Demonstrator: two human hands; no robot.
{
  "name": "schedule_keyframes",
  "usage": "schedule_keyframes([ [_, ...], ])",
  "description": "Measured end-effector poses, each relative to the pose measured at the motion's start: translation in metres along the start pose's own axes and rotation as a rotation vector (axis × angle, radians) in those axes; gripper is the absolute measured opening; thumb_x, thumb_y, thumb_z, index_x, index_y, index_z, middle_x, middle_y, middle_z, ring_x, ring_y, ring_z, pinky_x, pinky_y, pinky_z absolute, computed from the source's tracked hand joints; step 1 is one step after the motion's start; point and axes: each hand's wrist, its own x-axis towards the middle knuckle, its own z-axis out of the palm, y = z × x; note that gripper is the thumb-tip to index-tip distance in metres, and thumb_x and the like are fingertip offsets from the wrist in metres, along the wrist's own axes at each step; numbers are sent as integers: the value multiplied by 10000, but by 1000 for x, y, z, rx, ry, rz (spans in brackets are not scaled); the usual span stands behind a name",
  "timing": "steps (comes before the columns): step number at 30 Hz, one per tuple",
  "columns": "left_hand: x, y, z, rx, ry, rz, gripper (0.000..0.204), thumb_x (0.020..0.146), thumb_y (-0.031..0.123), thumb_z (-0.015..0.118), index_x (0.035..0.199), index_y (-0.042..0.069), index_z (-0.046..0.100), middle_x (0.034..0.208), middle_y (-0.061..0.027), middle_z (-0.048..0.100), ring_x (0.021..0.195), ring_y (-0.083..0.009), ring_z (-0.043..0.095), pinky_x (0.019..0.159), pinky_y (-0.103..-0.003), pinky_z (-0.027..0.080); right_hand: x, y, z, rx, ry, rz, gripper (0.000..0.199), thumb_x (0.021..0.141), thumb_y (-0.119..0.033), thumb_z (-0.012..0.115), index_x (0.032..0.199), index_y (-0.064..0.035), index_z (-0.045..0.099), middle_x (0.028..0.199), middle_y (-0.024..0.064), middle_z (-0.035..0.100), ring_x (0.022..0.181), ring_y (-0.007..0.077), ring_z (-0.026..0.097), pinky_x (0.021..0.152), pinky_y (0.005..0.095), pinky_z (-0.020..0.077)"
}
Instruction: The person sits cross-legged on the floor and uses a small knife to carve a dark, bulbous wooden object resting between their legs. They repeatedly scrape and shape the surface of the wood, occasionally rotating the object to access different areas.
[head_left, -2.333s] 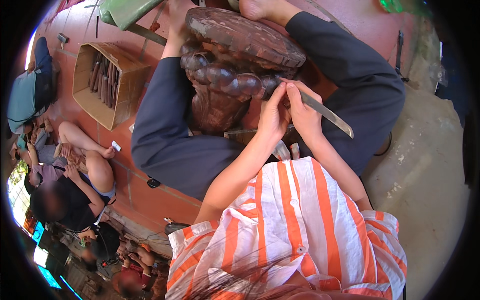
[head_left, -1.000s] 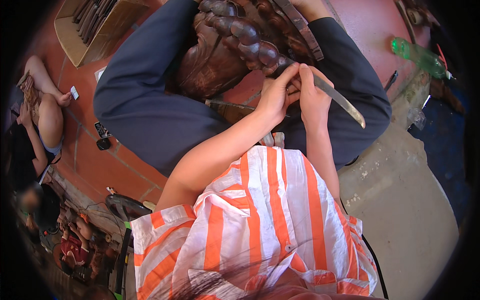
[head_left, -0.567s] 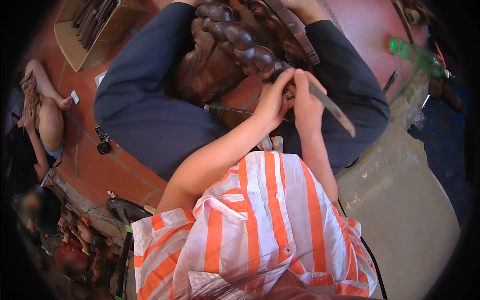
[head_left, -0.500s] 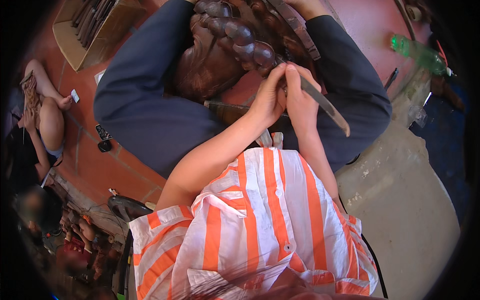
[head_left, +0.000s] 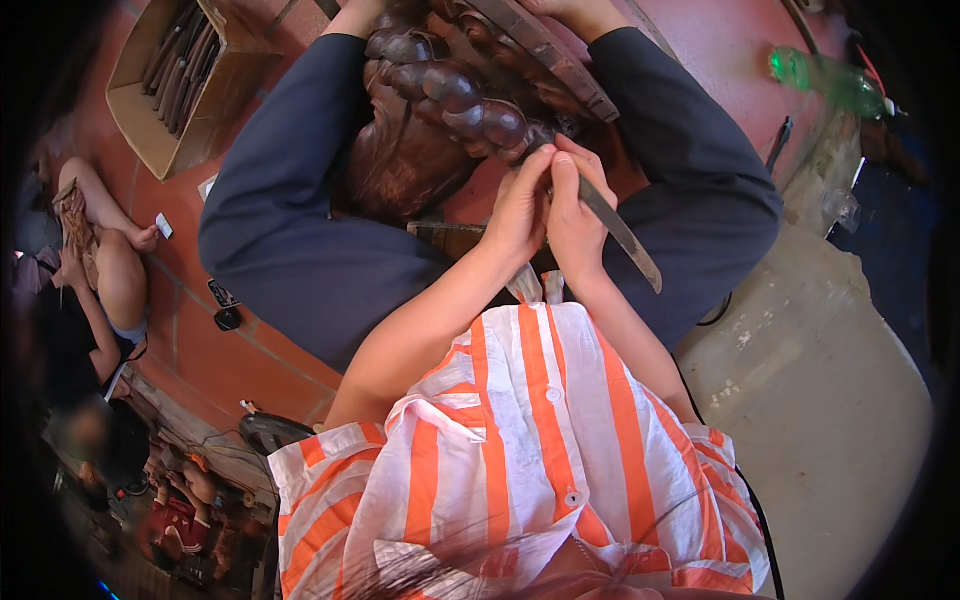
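Observation:
A dark, glossy wood carving (head_left: 410,150) with rounded bead-like lumps lies between my bent legs. Both of my hands are at its near right end, closed on a long, flat, dark metal tool (head_left: 625,240) that looks like a file or scraper. Near the tool's front end, my left hand (head_left: 515,205) grips with its fingertips beside the last lump. My right hand (head_left: 577,212) wraps the tool just behind, thumb along it. The tool's rear end sticks out to the near right, over my right leg. My fingers hide where its tip meets the wood.
At far left stands a cardboard box (head_left: 145,130) of several slim dark tools. A person (head_left: 120,270) sits on the tiled floor at left; others work lower left. A green plastic bottle (head_left: 840,85) lies at far right. A dark narrow object (head_left: 779,142) rests nearer my right knee.
My hands and the tool have shifted slightly left and nearer, and the tool's rear end has swung a little lower. The whole view has also moved slightly. Both hands keep their grip.

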Motion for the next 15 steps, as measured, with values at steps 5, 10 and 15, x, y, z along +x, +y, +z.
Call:
schedule_keyframes([
  [5, 4, -1, 11, 236, 52, 3, 288, 944, 305, 574, 1047, 40, 619, 961, -47, 644, 917, -139, 607, 819, -282, 490, -2, 4, -8, 161, 24, 337, 251, 938, -115, 496, 992, 82, 643, 1029, 184, 667, 965, 219, 626, 853, 329, 470],
  [10, -5, 4, -11, 11, -89, -42, 250, 955, 328, 556, 1039, 94, 583, 981, -25, 625, 940, -127, 597, 830, -285, 485, -9, 14, 4, 22, 16, -39, 201, 921, -83, 536, 979, 64, 658, 1084, 177, 611, 988, 241, 599, 846, 315, 465],
  [15, 4, -4, -6, 239, 39, 48, 257, 937, 309, 599, 1053, 80, 608, 963, -16, 630, 905, -110, 596, 786, -263, 485, -3, 12, -5, 220, 43, 204, 224, 934, -94, 513, 998, 58, 665, 1007, 133, 650, 921, 184, 605, 810, 286, 466],
])
